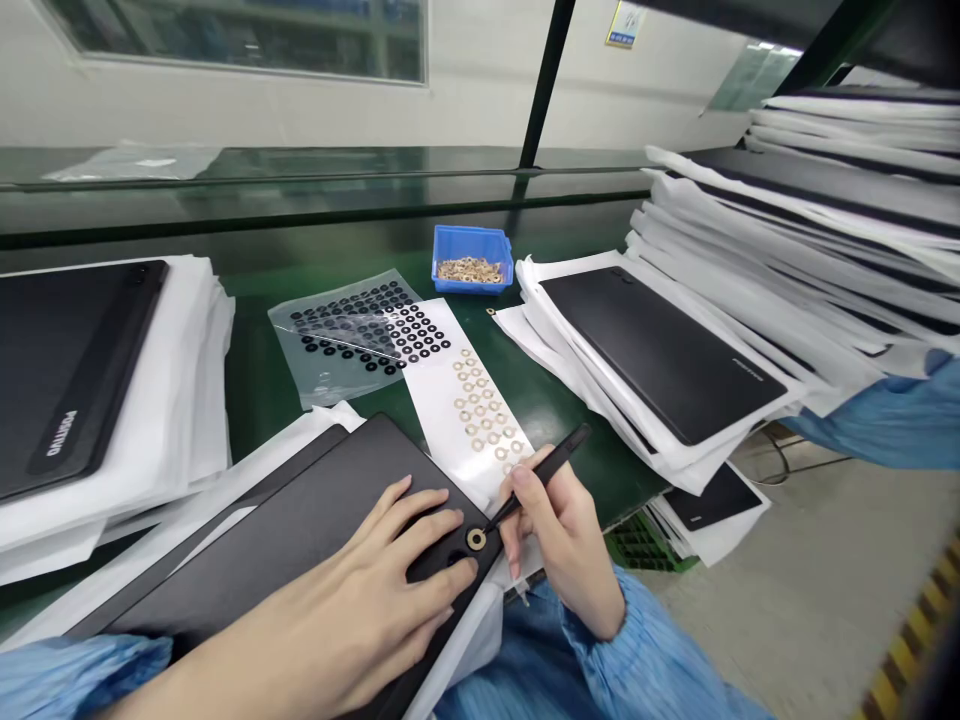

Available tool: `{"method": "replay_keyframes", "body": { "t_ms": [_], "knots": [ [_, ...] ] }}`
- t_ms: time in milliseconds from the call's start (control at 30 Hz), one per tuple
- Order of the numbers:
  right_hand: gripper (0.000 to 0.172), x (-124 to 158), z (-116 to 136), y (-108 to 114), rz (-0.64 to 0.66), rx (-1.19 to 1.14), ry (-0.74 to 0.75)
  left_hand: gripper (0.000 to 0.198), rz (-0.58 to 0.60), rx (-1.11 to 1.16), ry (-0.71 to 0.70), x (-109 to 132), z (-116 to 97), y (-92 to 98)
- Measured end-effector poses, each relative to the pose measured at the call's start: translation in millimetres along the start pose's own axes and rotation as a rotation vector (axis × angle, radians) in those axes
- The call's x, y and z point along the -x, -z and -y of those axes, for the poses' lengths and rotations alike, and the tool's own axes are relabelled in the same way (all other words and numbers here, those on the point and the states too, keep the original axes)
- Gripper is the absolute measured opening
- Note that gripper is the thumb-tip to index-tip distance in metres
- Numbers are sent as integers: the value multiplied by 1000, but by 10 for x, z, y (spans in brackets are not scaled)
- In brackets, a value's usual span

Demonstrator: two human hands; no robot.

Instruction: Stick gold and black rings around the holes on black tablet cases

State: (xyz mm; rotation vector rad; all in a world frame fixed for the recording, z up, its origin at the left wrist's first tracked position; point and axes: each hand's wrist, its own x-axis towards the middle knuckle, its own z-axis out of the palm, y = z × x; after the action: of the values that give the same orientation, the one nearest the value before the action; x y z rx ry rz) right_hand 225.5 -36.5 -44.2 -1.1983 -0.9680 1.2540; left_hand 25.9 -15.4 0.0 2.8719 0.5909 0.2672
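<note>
A green workbench [551, 420] in a white-walled room, grey floor [795, 600] at near right. The left hand [397, 570] lies open on a black panel [285, 540] at near left; the right hand [559, 530] pinches black tweezers [544, 475], tips at a gold ring [476, 539] on the panel. Farther off, a blue bin [471, 258] holds loose rings; white-wrapped black panels [660, 355] are stacked at right

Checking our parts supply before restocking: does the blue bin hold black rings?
No, the blue plastic bin holds loose brass-coloured rings; the black rings sit on a clear plastic sheet.
</note>
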Motion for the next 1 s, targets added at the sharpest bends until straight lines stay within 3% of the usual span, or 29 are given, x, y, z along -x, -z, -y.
{"method": "replay_keyframes", "body": {
  "t_ms": [667,767,900,1000],
  "knots": [
    [28,26,25,8,13,115,32,45,17,-32,-20,18,27,-3],
    [22,49,12,20,10,153,106,44,16,-48,-17,16,21,-13],
    [13,103,-43,27,23,256,366,44,-15,-64,-18,6,11,-26],
    [6,148,-100,8,-42,231,494,46,0,-83,-12,-13,14,-32]
  ]
}}
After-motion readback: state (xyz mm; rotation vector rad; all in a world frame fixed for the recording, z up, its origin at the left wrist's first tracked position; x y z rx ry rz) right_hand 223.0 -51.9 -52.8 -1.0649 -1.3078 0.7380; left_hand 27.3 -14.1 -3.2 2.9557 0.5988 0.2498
